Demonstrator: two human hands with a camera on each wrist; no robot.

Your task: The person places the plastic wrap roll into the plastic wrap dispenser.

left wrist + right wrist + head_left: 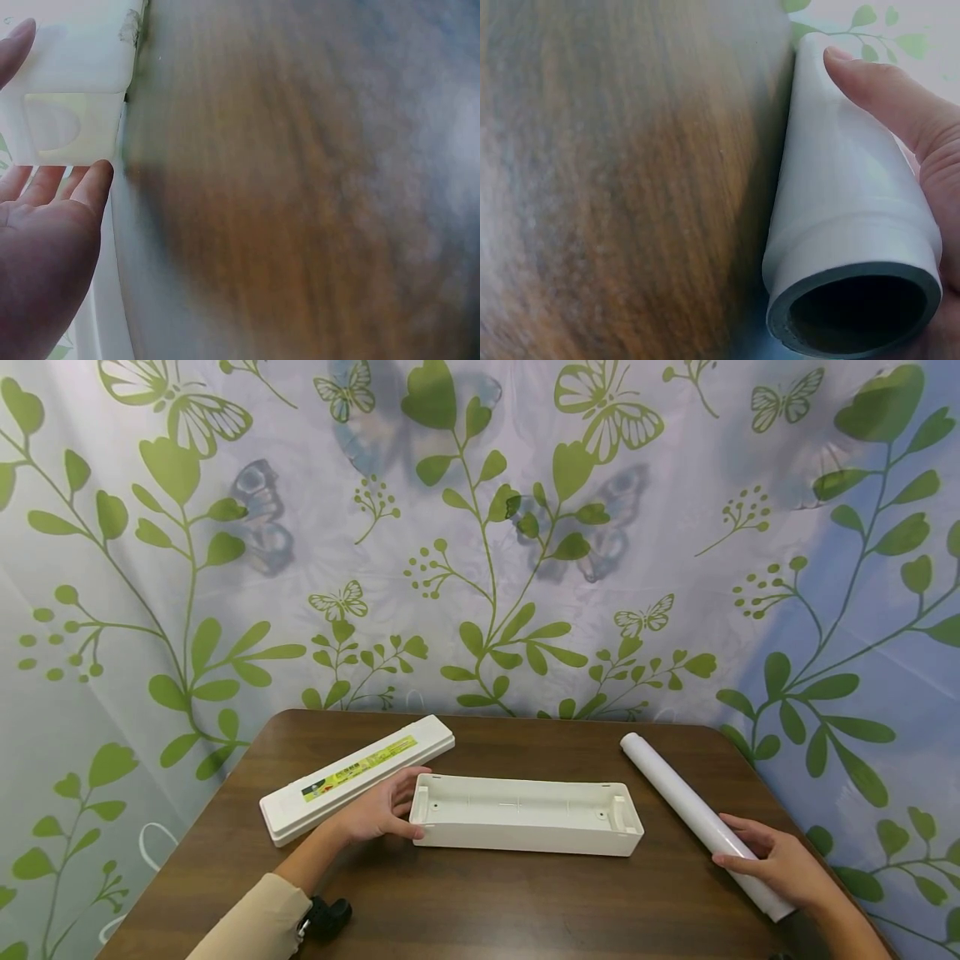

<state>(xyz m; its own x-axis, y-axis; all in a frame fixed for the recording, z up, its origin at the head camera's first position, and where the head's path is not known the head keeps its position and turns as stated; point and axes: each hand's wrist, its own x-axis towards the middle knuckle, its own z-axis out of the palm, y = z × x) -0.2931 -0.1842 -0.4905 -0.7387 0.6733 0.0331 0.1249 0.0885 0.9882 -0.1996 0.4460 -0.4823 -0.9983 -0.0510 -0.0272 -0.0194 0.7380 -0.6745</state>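
Left hand (377,811) just rests relaxed fingers on the open white tray's (525,814) left end mid-table, right hand (780,862) wraps the film roll (701,818) near the right edge, which I reckon could roll off if let go.

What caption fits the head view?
Left hand touches the open white tray; right hand holds the white roll on the brown table.

Left hand (378,814) touches the open tray (525,814) mid-frame; right hand (780,864) grips the white roll (693,810) lower right; lid (356,775) lies left.
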